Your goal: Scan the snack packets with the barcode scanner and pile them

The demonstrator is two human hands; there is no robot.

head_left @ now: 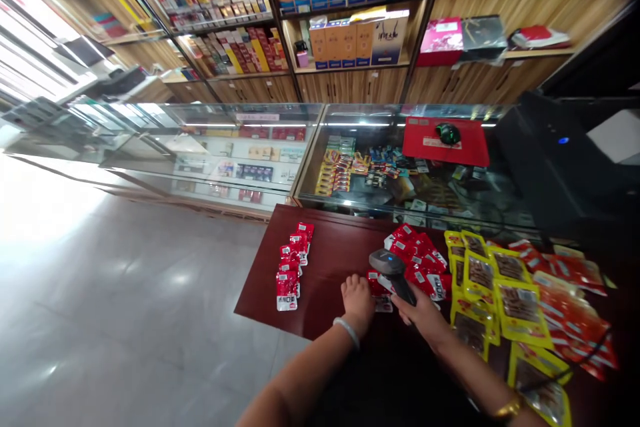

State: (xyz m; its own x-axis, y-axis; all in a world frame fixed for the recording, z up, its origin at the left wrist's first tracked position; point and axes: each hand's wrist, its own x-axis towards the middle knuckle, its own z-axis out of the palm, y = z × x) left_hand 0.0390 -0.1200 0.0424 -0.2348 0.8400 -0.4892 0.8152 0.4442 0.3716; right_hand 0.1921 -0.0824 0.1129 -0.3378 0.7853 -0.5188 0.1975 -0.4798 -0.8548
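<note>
My right hand (417, 310) is wrapped round the handle of a dark barcode scanner (387, 261), whose head points left over some red packets. Palm down on the dark red tabletop, my left hand (358, 300) has its fingers bent a little and slightly apart, with nothing visible in them. Just to its right lies a red-and-white packet (384, 305), partly hidden by the scanner and my right hand. A loose pile of red packets (417, 250) is behind the scanner. Farther left, more red packets (287, 287) overlap in a column.
Yellow-edged snack packs (515, 307) and orange-red packs (575, 313) cover the table's right side. Behind the table (330, 247) stands a glass display counter (320, 167), bearing a red mat (420, 140), a mouse (447, 134) and a dark monitor-like device (555, 167). Stocked shelves line the wall.
</note>
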